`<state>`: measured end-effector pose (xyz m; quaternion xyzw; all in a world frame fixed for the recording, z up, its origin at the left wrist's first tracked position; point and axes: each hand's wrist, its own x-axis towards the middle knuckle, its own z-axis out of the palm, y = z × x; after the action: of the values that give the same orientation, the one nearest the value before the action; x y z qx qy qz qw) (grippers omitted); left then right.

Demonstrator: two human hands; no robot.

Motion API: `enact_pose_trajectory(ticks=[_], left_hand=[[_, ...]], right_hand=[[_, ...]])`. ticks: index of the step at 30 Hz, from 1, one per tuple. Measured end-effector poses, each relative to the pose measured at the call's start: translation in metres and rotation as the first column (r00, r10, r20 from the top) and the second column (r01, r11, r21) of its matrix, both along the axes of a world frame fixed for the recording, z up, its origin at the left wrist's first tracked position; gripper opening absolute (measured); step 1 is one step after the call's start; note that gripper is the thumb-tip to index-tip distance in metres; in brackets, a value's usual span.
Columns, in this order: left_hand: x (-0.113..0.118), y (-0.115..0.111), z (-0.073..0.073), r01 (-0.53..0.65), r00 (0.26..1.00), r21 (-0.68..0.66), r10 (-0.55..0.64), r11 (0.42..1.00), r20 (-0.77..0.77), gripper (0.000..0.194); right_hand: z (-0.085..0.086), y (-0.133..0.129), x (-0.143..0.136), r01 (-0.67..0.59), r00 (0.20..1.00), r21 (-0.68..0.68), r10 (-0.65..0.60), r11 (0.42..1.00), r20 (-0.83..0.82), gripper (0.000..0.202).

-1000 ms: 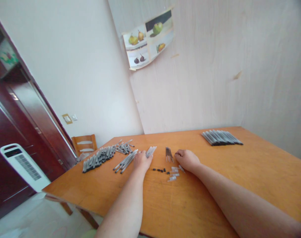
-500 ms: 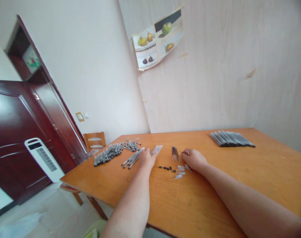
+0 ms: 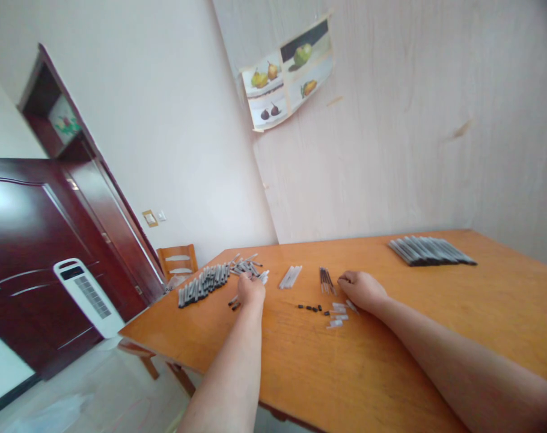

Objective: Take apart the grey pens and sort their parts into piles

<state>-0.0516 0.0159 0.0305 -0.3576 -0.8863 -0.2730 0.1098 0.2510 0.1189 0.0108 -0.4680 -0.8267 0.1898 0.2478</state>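
Note:
My left hand [image 3: 250, 290] lies over a small group of grey pens [image 3: 233, 302], covering most of them; its fingers are partly hidden, and what they grip cannot be made out. To its right lie several clear pen barrels [image 3: 291, 276] side by side. Dark thin refills [image 3: 326, 281] lie beside my right hand [image 3: 360, 290], which rests on the table with its fingers curled in; whether it holds anything is hidden. Small black plugs [image 3: 315, 309] and clear caps [image 3: 339, 317] are scattered in front of the refills.
A long row of grey pens [image 3: 204, 285] and a loose heap [image 3: 246, 264] lie at the table's left. Another row of black-ended pens [image 3: 429, 251] is at the back right. A wooden chair [image 3: 178, 262] stands behind the left edge of the table [image 3: 327, 373].
My left hand has moved left, off the clear barrels and onto the grey pens. My right hand has stayed at its spot beside the refills. The view has shifted slightly.

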Motion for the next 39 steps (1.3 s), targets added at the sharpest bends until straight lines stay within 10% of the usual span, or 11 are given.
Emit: enact_pose_trajectory(ticks=[22, 29, 35, 39], left_hand=[[0.018, -0.022, -0.005, -0.04, 0.996, -0.225, 0.019, 0.974, -0.091, 0.021], [0.032, -0.021, 0.004, 0.139, 0.988, 0.049, -0.142, 0.989, 0.062, 0.017], [0.051, -0.005, 0.002, 0.272, 0.829, 0.394, -0.422, 0.878, 0.368, 0.016], [0.067, -0.006, 0.006, 0.259, 0.334, 0.701, -0.743, 0.664, 0.58, 0.026]], right_hand=[[0.0, -0.001, 0.003, -0.006, 0.999, 0.003, 0.006, 1.0, 0.031, 0.028], [-0.001, 0.0, 0.003, 0.002, 1.0, -0.007, -0.001, 1.0, 0.009, 0.025], [0.001, -0.001, 0.001, -0.008, 1.0, 0.008, 0.008, 1.0, -0.004, 0.028], [0.006, 0.0, -0.002, 0.053, 0.993, 0.019, -0.051, 0.998, -0.106, 0.03]])
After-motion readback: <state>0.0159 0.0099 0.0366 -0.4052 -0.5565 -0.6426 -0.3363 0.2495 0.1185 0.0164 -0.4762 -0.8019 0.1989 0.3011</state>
